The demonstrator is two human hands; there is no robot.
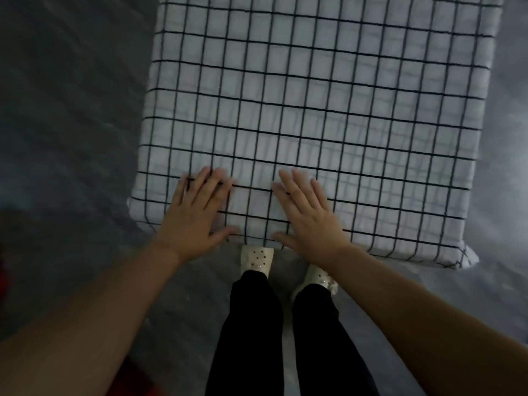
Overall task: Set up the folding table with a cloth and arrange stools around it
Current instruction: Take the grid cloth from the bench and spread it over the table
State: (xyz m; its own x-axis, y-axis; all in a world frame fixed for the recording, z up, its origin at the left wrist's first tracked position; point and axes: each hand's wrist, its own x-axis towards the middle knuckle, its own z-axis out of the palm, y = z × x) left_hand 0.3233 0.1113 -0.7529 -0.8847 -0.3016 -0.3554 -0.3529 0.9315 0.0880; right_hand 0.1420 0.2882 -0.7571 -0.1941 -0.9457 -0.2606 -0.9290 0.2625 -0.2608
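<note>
While the person's pale perforated clogs (257, 257) stand on the grey floor (71, 110) just behind the wrists, the left hand (194, 215) and right hand (308, 215) lie flat, fingers slightly spread, on the white black-gridded cloth (314, 110), which stretches smooth beyond the fingertips over the table.

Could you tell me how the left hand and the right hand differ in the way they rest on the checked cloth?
The left hand lies close to the near left corner of the checked cloth; the right hand lies nearer the middle of the near edge. The left hand's fingers slant up to the right, the right hand's up to the left. Both are open, palm down, flat on the cloth.
</note>
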